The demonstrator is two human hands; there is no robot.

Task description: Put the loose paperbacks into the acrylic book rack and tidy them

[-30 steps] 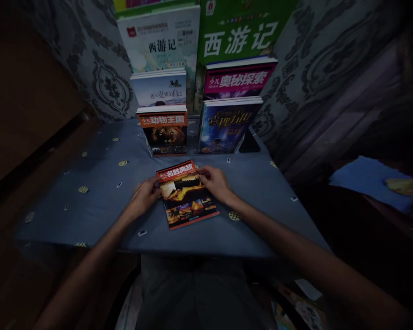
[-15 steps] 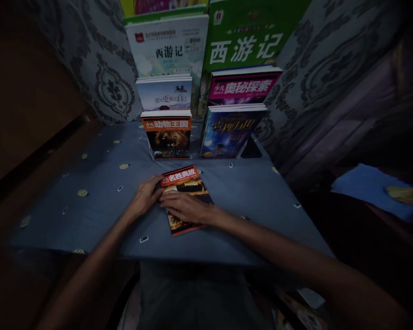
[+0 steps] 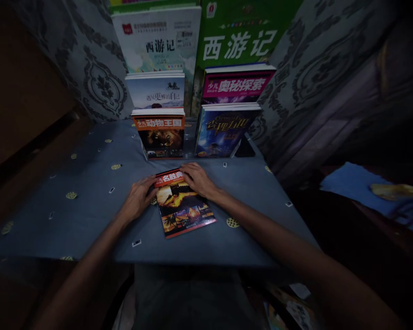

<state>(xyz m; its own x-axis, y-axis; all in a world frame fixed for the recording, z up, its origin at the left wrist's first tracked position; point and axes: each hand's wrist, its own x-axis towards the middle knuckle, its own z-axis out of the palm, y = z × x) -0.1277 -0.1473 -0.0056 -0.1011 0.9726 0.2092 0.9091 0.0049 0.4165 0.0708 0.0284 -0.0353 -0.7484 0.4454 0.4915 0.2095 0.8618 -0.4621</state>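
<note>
A thin paperback book (image 3: 181,201) with a red title band and a picture of a wall lies flat and slightly slanted on the table. My left hand (image 3: 137,197) rests at its left edge, fingers stretched out and thumb apart, with fingertips touching the upper left corner. Across the upper right corner lies my right hand (image 3: 199,181), fingers extended over the cover and hiding the end of the title. Neither hand visibly lifts the book. Just behind it, a lion-cover book (image 3: 163,137) and a blue fantasy book (image 3: 220,133) stand in a clear display rack.
Behind the front row stand a pale blue book (image 3: 158,91), a magenta book (image 3: 237,87), a white book (image 3: 154,41) and a large green book (image 3: 244,27). The blue patterned tablecloth (image 3: 82,220) covers the table. Patterned curtains (image 3: 103,87) hang behind, and blue cloth (image 3: 351,183) lies at right.
My right hand has moved from the middle of the cover up to its upper right corner, uncovering the lower pictures. My left hand stays at the left edge. The view has shifted slightly.
</note>
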